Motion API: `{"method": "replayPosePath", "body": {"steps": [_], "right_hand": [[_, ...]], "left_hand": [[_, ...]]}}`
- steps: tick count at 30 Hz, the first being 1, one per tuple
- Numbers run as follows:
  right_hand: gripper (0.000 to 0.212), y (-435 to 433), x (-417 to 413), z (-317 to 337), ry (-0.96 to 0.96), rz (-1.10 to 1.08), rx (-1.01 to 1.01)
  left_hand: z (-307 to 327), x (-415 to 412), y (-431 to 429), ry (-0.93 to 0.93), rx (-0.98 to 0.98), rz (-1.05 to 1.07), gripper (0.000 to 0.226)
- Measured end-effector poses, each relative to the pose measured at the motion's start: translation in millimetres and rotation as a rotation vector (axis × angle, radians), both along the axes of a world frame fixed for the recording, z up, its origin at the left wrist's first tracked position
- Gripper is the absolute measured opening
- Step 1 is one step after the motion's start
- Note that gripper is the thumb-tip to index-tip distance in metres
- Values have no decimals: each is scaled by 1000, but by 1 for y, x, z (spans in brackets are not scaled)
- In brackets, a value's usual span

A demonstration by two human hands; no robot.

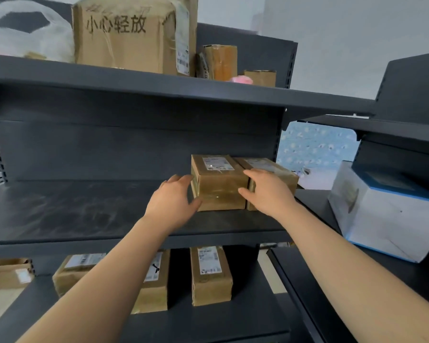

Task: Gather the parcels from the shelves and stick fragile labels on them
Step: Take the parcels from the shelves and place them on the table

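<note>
Two brown taped parcels stand side by side on the middle dark shelf. The left parcel has a white shipping label on top. My left hand presses its left side, fingers spread. My right hand lies over the seam between it and the right parcel, thumb on the left parcel's front. The left parcel rests on the shelf between both hands.
The lower shelf holds several brown parcels, one of them below my hands. The upper shelf carries a big carton with printed characters and smaller boxes. A white and blue box sits on the neighbouring shelf unit at right.
</note>
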State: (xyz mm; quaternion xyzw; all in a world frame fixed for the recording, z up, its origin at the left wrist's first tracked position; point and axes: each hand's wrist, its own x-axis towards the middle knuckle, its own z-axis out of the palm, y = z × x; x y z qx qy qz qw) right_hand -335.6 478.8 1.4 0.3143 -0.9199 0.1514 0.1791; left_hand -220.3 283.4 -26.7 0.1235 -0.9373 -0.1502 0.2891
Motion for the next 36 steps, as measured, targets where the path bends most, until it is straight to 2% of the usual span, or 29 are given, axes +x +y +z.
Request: {"method": "replayPosePath", "body": {"steps": [5,12,15,19,22,27,36], "right_hand": [[64,-24,-31,-4,-7,-52,96],[49,-59,-23,-10,17,6,-64],[47,-73,-23,-7,-76,20,-179],[63,-84,-21,-12,-268,8,-248],[65,-90,-11,-18,-292,2,-297],[61,-85,29,-19,-247,-18,-346],[59,-48,147,-25,-94,-34,-555]], "left_hand": [[1,-44,-20,-56,44,-86,67],[-1,-65,-60,-62,164,-211,65],[-2,-66,-83,-42,186,-228,63],[0,-70,-97,-114,266,-333,71],[-2,-72,-99,-106,272,-376,73],[-5,-46,-97,-18,280,-415,72],[-2,56,-70,183,292,-538,71]]}}
